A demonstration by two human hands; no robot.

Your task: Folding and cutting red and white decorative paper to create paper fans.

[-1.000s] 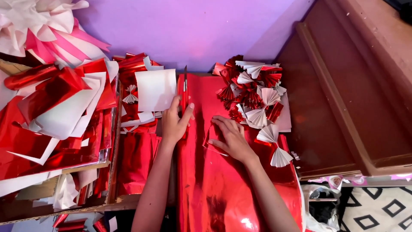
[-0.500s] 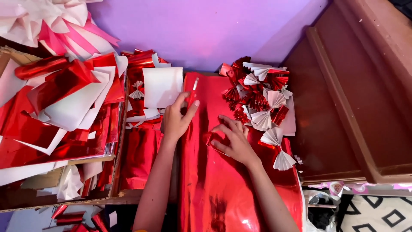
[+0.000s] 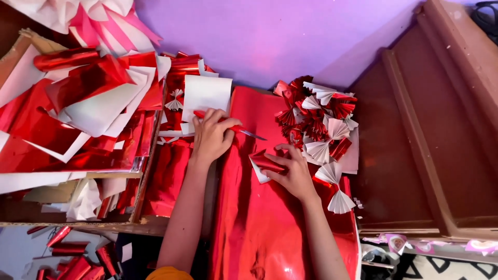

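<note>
My left hand (image 3: 210,137) grips a red-handled cutter (image 3: 236,129) whose thin metal blade points right, over a large sheet of shiny red foil paper (image 3: 270,228). My right hand (image 3: 293,171) pinches a small folded piece of red foil with a white back (image 3: 264,165) against the sheet. A white square of paper (image 3: 206,96) lies just beyond the left hand.
A heap of folded red and white paper fans (image 3: 319,127) lies right of the hands. Loose red foil and white sheets (image 3: 83,103) fill a cardboard box at left. Brown wooden steps (image 3: 430,135) rise at right, against a purple wall (image 3: 270,36). Rolled red foil pieces (image 3: 78,256) lie below left.
The left hand, earlier flat on the red sheet's upper edge, now holds the cutter. The right hand has taken up a small folded piece. The view has shifted slightly.
</note>
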